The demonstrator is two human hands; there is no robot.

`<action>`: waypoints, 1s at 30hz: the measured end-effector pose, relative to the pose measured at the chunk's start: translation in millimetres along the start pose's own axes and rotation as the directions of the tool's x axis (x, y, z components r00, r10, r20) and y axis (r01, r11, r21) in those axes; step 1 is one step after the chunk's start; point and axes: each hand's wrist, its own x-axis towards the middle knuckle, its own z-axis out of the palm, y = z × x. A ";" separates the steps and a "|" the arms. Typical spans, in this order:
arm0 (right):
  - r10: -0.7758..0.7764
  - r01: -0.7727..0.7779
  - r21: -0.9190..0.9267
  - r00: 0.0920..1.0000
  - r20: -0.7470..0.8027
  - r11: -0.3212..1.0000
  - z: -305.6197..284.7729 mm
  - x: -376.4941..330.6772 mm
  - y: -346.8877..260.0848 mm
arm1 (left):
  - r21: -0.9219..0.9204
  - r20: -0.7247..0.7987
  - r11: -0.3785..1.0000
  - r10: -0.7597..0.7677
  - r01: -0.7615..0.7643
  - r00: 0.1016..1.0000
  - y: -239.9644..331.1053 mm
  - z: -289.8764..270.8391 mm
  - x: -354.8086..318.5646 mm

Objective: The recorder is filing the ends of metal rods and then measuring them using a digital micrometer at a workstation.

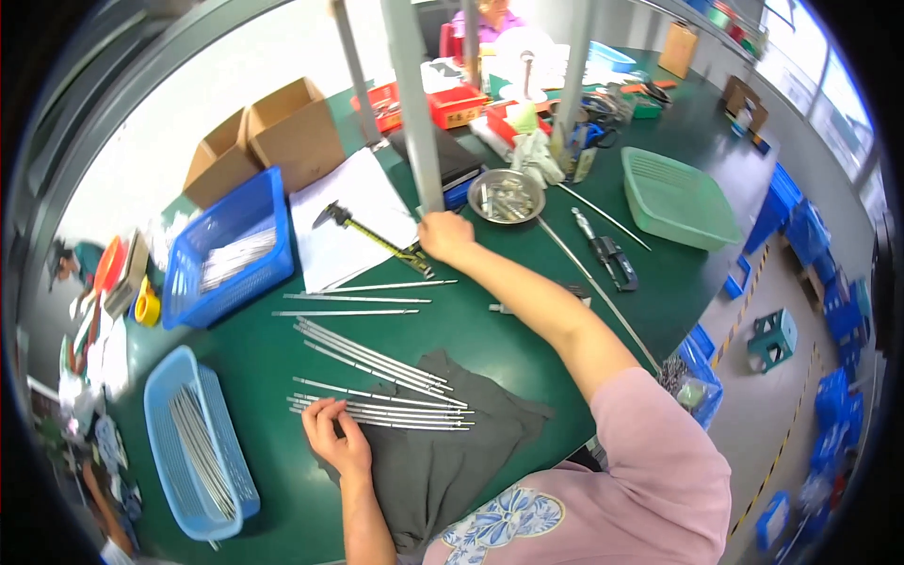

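One grey post (412,104), caliper (377,240) beside right hand (446,236), grip unclear; left hand (339,441), grip spread, over rods (414,415).

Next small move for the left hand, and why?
I'd probably fan out the lower rods slightly with the left hand: they lie bunched, partly over the dark cloth, and the fingers are at their left ends.

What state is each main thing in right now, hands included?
Left hand: fingers bent, at rods.
Right hand: beside post, grip unclear.
Rods: fanned out, loose.
Cloth: wrinkled, under rods.
Blue basket: holding thin rods.
Light-blue basket: holding grey rods.
Bowl: holding metal parts.
Caliper: lying partly on paper.
Cardboard boxes: open.
Green basket: upright.
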 end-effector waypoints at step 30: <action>0.281 -0.183 0.213 0.621 -0.732 0.960 -175.8 33.7 223.3 | -0.038 -0.018 0.985 -0.171 0.171 0.985 -5.9 3.5 -5.3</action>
